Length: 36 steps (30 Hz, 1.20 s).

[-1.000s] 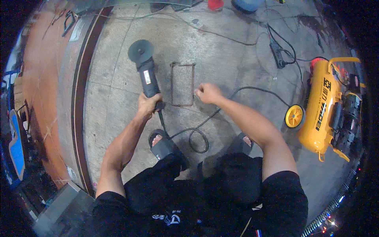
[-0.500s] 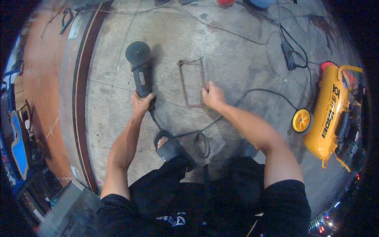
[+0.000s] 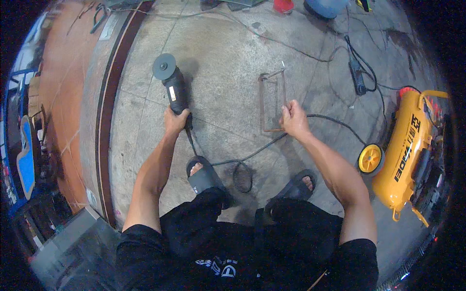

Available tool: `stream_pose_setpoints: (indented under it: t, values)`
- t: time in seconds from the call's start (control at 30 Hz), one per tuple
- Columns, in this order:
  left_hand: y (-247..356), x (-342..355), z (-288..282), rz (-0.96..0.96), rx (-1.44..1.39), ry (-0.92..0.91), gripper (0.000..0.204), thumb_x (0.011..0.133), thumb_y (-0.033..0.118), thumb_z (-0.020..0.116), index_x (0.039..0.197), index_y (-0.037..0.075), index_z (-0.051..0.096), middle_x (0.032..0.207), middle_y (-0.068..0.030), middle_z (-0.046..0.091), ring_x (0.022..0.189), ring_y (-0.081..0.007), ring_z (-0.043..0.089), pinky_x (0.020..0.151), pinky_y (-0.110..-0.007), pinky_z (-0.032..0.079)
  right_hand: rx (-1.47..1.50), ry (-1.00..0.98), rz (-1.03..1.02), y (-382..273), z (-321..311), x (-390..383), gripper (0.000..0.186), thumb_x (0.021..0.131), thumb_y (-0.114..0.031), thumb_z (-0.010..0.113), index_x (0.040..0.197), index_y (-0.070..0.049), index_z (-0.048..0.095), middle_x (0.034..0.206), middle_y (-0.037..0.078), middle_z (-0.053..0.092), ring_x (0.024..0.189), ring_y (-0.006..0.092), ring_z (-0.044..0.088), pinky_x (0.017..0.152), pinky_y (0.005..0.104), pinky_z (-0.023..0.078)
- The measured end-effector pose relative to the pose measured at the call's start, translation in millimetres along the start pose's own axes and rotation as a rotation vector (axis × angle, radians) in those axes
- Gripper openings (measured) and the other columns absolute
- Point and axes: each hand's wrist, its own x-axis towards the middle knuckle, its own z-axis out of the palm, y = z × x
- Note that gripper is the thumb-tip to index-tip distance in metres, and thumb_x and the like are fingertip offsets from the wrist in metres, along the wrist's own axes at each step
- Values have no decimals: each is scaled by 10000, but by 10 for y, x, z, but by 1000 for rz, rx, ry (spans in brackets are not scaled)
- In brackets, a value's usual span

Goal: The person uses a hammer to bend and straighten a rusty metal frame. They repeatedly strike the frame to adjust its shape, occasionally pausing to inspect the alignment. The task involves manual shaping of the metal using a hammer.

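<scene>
Rightward, away from the angle grinder, has come the thin rusty metal rectangular frame (image 3: 261, 104) since the earlier frames; it now sits right of centre.

Nearest me, my black open-toed left sandal (image 3: 206, 180) and right sandal (image 3: 293, 188) stand apart at lower centre, the thin black rubber cable (image 3: 262, 149) looped between them.

Beyond, my left hand (image 3: 175, 120) is closed round the rear of the black angle grinder (image 3: 176, 95), its round grey disc (image 3: 164, 67) pointing up the picture, probably to keep it off my legs. My right hand (image 3: 293, 121) pinches the rectangle's right bar near its lower corner, perhaps to steer it; I cannot tell whether it touches the floor.

Grey concrete (image 3: 221, 92) parts tool from rectangle, leaving both arms room. A dark-brown strip (image 3: 107, 111) bounds that room at left, the yellow cylindrical air compressor (image 3: 403, 150) at right; a black power strip (image 3: 357, 77) lies upper right.
</scene>
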Motion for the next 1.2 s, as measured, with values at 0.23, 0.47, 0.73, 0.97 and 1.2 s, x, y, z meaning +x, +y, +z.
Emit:
stream_pose_setpoints:
  t: [0.23,0.47,0.73,0.97,1.2]
  values:
    - [572,-466,19,314,345,274,536,747,284,745,1127,-58,582,1067,-227,600,1017,-357,586,913,-422,461,96,-17,-83,-39,-375,-131,162,978,-181,506,929,-56,416,625,68,596,493,147,568,457,313,458]
    - [1828,-1331,736,-153,-548,-736,451,1000,303,486,1370,50,435,1165,-125,617,946,-237,633,802,-378,533,318,-150,-110,-443,-569,-550,133,996,-175,473,975,-66,399,642,51,576,502,84,533,446,255,444]
    - [2346,-1596,777,-13,-686,-862,321,1018,198,439,1302,48,425,1058,-153,630,898,-247,666,739,-358,560,269,-91,-479,-537,-884,-790,204,965,-173,543,967,-44,386,661,42,580,539,75,541,473,241,447]
    - [2373,-1592,844,-21,-787,-840,290,1012,181,459,1280,72,445,1033,-148,633,897,-246,666,752,-367,565,164,-59,-592,-548,-918,-775,226,951,-190,581,934,-41,412,663,34,574,591,70,552,502,237,452]
    - [2332,-1582,834,-8,-776,-812,275,1012,189,462,1260,69,455,1040,-133,635,909,-241,662,771,-377,567,218,-40,-559,-571,-890,-770,234,949,-208,589,935,-37,430,656,26,568,587,71,557,504,233,445]
